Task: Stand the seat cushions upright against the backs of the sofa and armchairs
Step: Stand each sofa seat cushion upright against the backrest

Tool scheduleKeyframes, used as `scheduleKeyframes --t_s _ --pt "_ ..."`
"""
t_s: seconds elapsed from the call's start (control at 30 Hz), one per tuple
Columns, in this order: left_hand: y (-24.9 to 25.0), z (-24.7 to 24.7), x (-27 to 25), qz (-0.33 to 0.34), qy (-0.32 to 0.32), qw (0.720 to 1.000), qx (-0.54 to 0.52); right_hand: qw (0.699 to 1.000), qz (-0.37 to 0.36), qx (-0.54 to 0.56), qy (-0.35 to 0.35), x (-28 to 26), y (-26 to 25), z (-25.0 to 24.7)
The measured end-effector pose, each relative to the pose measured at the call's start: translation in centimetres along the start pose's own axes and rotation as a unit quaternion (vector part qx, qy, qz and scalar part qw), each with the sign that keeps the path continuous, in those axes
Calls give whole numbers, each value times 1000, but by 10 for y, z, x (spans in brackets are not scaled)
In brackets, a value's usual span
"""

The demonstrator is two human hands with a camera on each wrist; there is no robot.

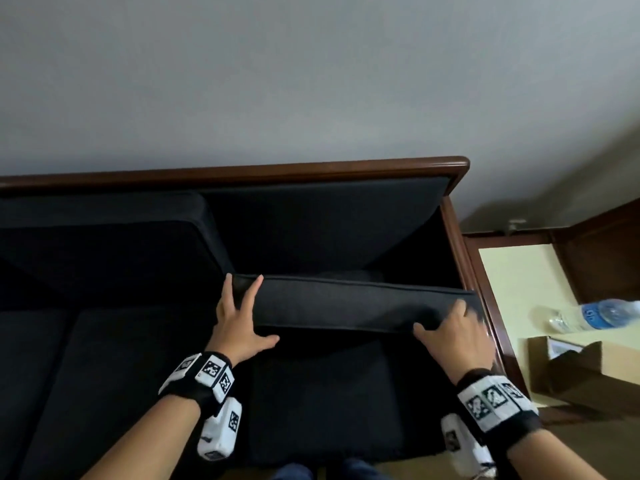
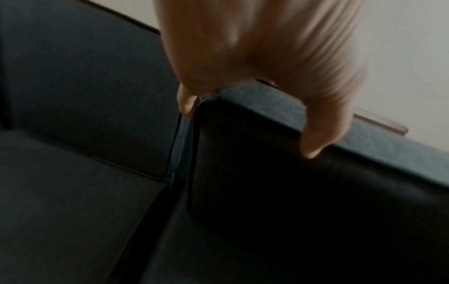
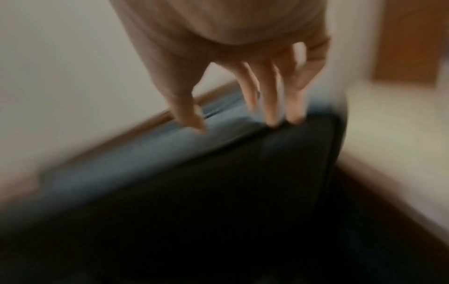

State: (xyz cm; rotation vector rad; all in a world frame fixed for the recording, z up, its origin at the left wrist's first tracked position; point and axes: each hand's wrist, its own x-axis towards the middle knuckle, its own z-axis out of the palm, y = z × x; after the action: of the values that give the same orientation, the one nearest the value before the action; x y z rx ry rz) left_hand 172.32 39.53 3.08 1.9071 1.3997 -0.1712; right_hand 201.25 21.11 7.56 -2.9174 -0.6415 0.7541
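A dark seat cushion point(image 1: 346, 306) is tipped up on edge at the right end of the sofa, its piped side band facing me. My left hand point(image 1: 242, 317) grips its left corner, fingers over the top and thumb along the near face. The left wrist view shows this hand point(image 2: 250, 129) wrapped round the cushion's corner point(image 2: 267, 153). My right hand point(image 1: 446, 327) holds the right corner. In the blurred right wrist view its fingertips point(image 3: 272, 121) touch the cushion point(image 3: 218, 182). The cushion is apart from the sofa's back point(image 1: 329, 216). Further left, another dark cushion point(image 1: 104, 244) stands against the back.
Flat seat cushions point(image 1: 121, 375) lie to the left on the sofa. The wooden armrest point(image 1: 467, 271) runs close to my right hand. Beyond it, a pale side table point(image 1: 512, 282) carries a lying water bottle point(image 1: 595, 315) and a cardboard box point(image 1: 571, 368). A grey wall point(image 1: 311, 81) rises behind.
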Motion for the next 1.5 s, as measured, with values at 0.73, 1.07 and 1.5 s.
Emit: scheduleKeyframes --t_s 0.73,1.07,1.5 --pt "21 -68 108 72 117 953 269 889 -357 -219 184 142 -64 -13" --pt "53 -37 141 -28 210 974 -83 975 -192 -81 79 180 -80 3" --pt "26 -41 181 -147 121 854 -484 790 69 607 45 221 -57 13"
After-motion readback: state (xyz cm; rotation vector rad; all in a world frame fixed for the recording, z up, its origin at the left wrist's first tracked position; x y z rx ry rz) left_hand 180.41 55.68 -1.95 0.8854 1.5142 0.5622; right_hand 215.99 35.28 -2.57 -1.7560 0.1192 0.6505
